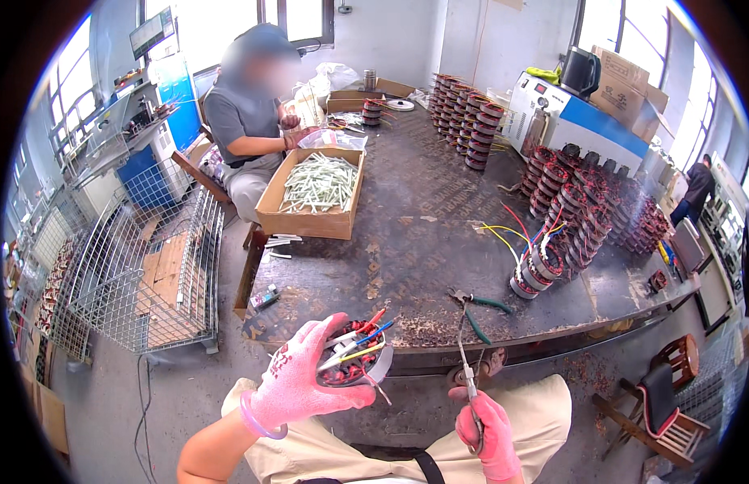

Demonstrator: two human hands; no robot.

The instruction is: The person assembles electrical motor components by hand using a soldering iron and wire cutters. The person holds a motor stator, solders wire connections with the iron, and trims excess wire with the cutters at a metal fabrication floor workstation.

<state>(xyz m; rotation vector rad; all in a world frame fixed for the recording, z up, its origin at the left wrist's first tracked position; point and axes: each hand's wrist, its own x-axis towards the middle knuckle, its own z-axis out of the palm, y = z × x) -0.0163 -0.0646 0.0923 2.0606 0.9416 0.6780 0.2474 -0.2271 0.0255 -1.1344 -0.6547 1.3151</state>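
Observation:
My left hand (298, 377), in a pink glove, is closed round a motor stator (352, 374) with dark red windings. Red, blue, yellow and white sleeved leads stick out of its face. In my pink-gloved right hand (489, 440) is a slim metal tool (469, 373), its thin tip pointing up toward the table edge; its lower end is partly hidden by the fingers. Just beyond that tip, pliers (474, 303) with green handles lie on the table's near edge. A stator stack (536, 274) with loose coloured leads stands to the right of them.
The dark worn table (391, 234) carries a cardboard box (310, 222) of pale sleeves and many stacked stators (580, 218). A small bottle (265, 297) lies near the left edge. Another person (249, 129) sits at the far left. Wire cages (149, 274) stand left; a chair (661, 399) stands right.

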